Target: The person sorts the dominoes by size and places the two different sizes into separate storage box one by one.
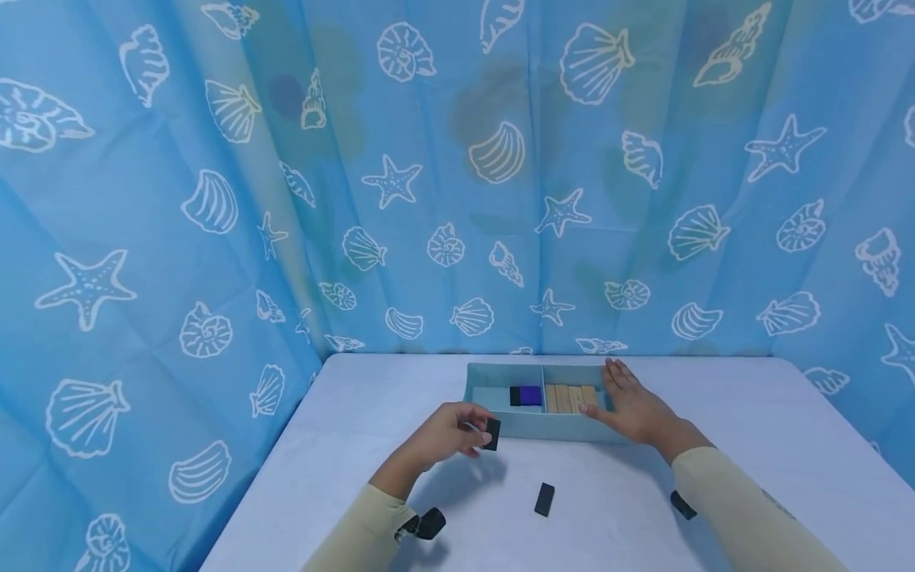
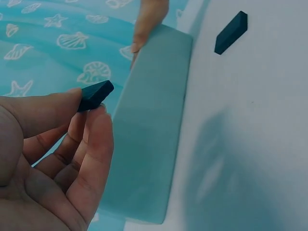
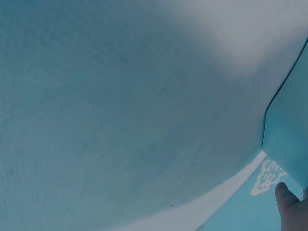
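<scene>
My left hand [image 1: 452,433] pinches a small black rectangular block [image 1: 492,434] between thumb and fingers, in front of the box's left half. In the left wrist view the same black block [image 2: 96,95] sticks out past the thumb tip. A light blue two-compartment box [image 1: 515,425] stands on the table. My right hand [image 1: 639,407] rests on its right end, fingers straight and thumb over the front rim. A black block and a purple block [image 1: 530,396] lie in the left compartment. Several wooden blocks [image 1: 569,399] stand side by side in the right one.
Another black block [image 1: 545,500] lies on the white table [image 1: 608,508] in front of the box. A blue shell-print curtain [image 1: 457,199] hangs behind and at both sides of the table. Dark wrist cameras [image 1: 431,524] hang below both sleeves.
</scene>
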A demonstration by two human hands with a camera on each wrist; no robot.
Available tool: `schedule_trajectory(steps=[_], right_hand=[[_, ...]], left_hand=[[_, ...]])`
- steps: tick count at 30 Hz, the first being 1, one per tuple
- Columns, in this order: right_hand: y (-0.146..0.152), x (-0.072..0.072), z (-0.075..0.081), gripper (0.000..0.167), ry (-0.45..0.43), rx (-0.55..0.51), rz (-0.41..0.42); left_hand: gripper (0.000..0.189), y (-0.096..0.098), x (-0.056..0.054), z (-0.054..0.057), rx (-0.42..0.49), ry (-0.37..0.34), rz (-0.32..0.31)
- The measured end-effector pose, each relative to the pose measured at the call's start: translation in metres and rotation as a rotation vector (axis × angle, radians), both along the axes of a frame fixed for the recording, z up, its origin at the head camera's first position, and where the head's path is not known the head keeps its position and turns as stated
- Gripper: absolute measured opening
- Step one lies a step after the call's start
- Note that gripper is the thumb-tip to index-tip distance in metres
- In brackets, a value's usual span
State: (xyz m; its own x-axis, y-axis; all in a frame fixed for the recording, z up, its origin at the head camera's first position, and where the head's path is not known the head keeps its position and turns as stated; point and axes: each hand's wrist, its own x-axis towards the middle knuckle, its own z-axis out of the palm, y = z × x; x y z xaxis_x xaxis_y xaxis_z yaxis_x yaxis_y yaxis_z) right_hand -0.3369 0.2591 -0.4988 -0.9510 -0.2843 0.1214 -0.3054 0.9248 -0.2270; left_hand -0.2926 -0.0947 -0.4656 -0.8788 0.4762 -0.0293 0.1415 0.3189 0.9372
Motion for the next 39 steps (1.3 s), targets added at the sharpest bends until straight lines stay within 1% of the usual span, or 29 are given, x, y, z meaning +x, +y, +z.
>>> schedule_trajectory(steps=[8, 14, 22, 25, 30, 34, 39], right_hand=[[-0.002, 0.002, 0.004, 0.104, -0.029, 0.006, -0.013], [-0.002, 0.004, 0.005, 0.103, -0.038, -0.02, -0.005], [-0.001, 0.001, 0.001, 0.103, -0.019, -0.008, -0.011], [0.0, 0.001, 0.002, 0.104, -0.011, -0.008, -0.009], [0.001, -0.001, 0.005, 0.104, -0.011, 0.003, -0.013], [0.001, 0.0, 0.006, 0.104, -0.01, 0.001, -0.015], [-0.001, 0.002, 0.002, 0.103, -0.013, -0.021, -0.019]], left_hand=[[0.025, -0.008, -0.007, 0.015, -0.01, 0.007, 0.025], [0.026, -0.012, -0.015, 0.023, -0.032, 0.03, 0.025], [0.026, -0.006, -0.028, 0.033, -0.031, 0.039, 0.024], [0.027, -0.004, -0.033, 0.038, -0.024, 0.04, 0.016], [0.027, 0.0, -0.042, 0.046, -0.026, 0.044, 0.021], [0.028, 0.001, -0.048, 0.047, -0.034, 0.044, 0.03], [0.03, 0.001, -0.059, 0.041, -0.033, 0.03, 0.021]])
